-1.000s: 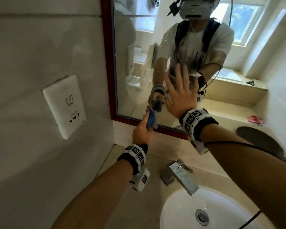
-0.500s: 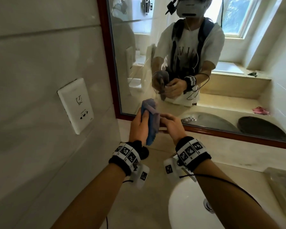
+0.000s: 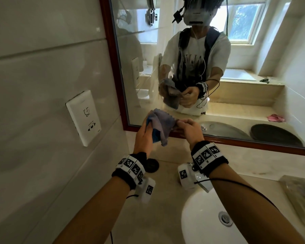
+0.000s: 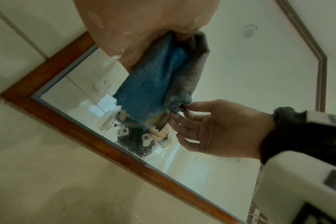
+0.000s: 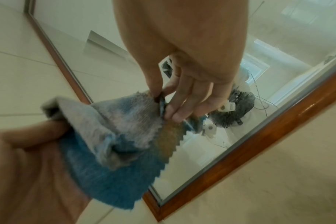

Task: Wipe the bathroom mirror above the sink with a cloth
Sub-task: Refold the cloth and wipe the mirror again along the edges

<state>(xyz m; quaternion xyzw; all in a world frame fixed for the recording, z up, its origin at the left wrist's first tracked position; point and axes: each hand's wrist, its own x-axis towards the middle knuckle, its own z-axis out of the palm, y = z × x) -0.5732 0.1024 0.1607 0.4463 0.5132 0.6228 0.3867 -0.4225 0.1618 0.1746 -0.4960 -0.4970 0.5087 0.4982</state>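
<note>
A cloth (image 3: 161,125), blue on one side and grey on the other, is stretched between both hands in front of the mirror's lower left corner. My left hand (image 3: 143,136) grips its folded left part (image 4: 153,84). My right hand (image 3: 188,128) pinches a corner of the cloth (image 5: 136,121) between thumb and fingertips (image 5: 170,110). The wood-framed mirror (image 3: 218,67) hangs behind, just beyond the hands, and neither the cloth nor a hand touches the glass.
A white sink basin (image 3: 206,219) with a metal drain (image 3: 224,218) lies below my right arm. A white wall socket (image 3: 84,118) sits on the tiled wall at left. A small dark round object (image 3: 152,165) rests on the beige counter (image 3: 165,208). A plastic-wrapped item (image 3: 299,194) lies at right.
My right hand left the mirror glass and came down to pinch the cloth. The left hand raised the cloth, and both hands have now pulled it open between them.
</note>
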